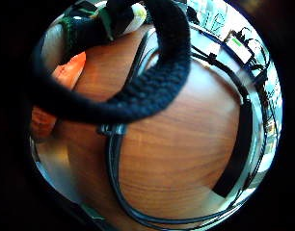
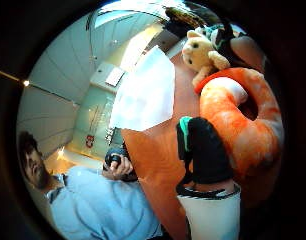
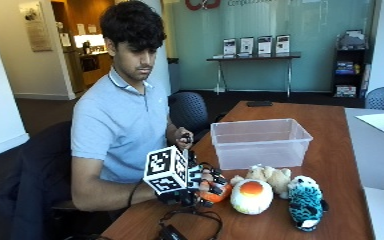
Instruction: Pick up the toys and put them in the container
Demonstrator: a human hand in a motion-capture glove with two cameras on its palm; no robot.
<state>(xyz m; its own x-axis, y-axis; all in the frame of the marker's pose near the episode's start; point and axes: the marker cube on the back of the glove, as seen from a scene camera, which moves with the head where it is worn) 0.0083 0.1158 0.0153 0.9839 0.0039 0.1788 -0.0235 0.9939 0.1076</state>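
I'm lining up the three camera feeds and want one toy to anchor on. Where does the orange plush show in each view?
Outside view: the orange plush lies on the table under the gloved right hand.
Thumb side palm view: the plush curves behind a gloved finger.
Little finger side palm view: an orange patch, probably the plush.
Shared landmark: the wooden table.

Even daylight fills my room, the worktop shines with soft glare, and my palm views bend hard at their dark rims, nearby things blurred.
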